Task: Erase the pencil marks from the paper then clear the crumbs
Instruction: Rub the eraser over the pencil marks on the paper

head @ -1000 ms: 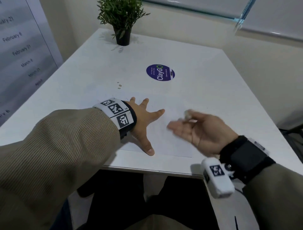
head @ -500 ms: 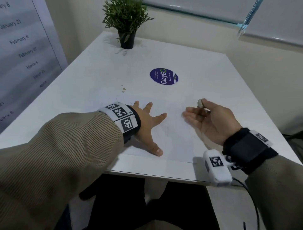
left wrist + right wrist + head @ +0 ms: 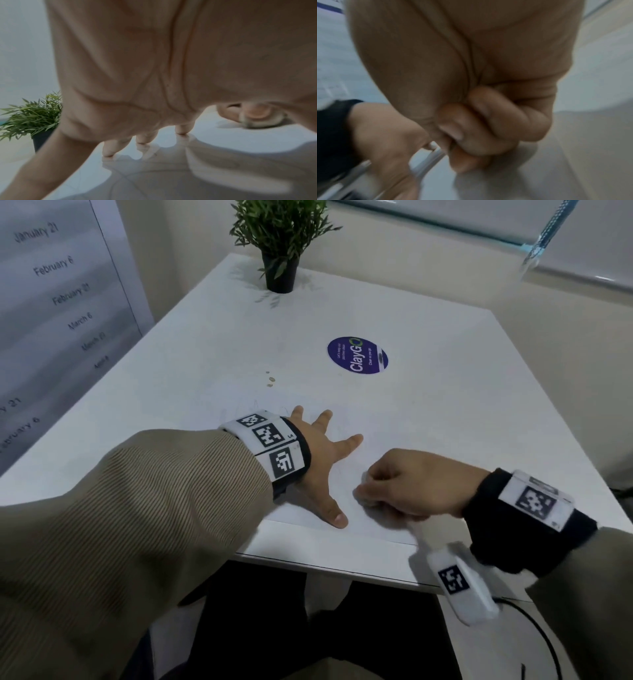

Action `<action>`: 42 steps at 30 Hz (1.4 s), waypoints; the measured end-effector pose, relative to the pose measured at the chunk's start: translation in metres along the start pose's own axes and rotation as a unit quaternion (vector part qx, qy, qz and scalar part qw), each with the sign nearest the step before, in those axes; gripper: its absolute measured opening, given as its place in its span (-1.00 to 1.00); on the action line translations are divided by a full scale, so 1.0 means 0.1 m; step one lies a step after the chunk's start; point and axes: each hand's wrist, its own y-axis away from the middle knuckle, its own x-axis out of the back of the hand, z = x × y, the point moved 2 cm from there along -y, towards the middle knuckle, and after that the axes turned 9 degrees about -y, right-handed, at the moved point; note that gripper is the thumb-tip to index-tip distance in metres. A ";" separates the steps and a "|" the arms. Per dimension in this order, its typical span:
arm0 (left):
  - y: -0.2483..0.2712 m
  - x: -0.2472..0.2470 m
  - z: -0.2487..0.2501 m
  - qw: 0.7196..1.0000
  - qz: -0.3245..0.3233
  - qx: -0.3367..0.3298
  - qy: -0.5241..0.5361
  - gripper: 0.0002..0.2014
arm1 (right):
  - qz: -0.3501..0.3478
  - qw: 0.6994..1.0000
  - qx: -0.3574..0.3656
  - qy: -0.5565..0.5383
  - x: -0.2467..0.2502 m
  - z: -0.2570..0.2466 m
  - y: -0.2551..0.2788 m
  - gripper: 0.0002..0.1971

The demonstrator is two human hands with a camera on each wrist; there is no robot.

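Paper point(image 3: 373, 525) noted flat on white table point(image 3: 445, 405), near edge of sheet just short of table's front edge. Pinned by left hand point(image 3: 322, 460): fingers spread straight, tips and thumb pressed down, nothing gripped. Right hand point(image 3: 411, 484) seen just beside it, fingers curled tight. Left wrist view showed a fingertip bearing on a small rounded eraser point(image 3: 262, 121), pinched down against the sheet. Right wrist view blurred; grip itself not readable there.

Faint pencil marks point(image 3: 255, 407) made out beyond left wrist, well apart from eraser. Small tan specks point(image 3: 270, 379) logged on bare table past the sheet; could not tell whether crumbs. Potted plant point(image 3: 281, 244) and round purple sticker point(image 3: 357, 356) recorded farther back, clear of the work.

Risks judged from here:
- Sheet buckled or torn if rubbed toward the right side, where nothing held it.
- Sheet dragged over front edge if left-hand pressure eased mid-stroke.
- Graphite smeared by heel of right hand if dragged across unerased lines.
- Far marks missed unless left hand shifted; wrist and band seemed to cover part of them.
- Crumbs swept off onto floor or lap, given the closeness of the edge.
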 end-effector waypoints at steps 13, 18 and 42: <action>-0.01 0.00 -0.01 1.000 0.012 -0.003 0.002 0.34 | 0.137 0.990 -0.020 0.038 0.19 0.06 -0.14 -0.56; -0.02 -0.03 -0.01 1.000 0.027 -0.002 -0.003 0.35 | 0.051 0.997 0.007 0.052 0.00 -0.05 -0.10 -0.55; 0.01 0.00 0.00 1.000 0.026 -0.008 -0.001 0.34 | 0.086 0.993 0.014 0.077 0.00 -0.06 -0.08 -0.52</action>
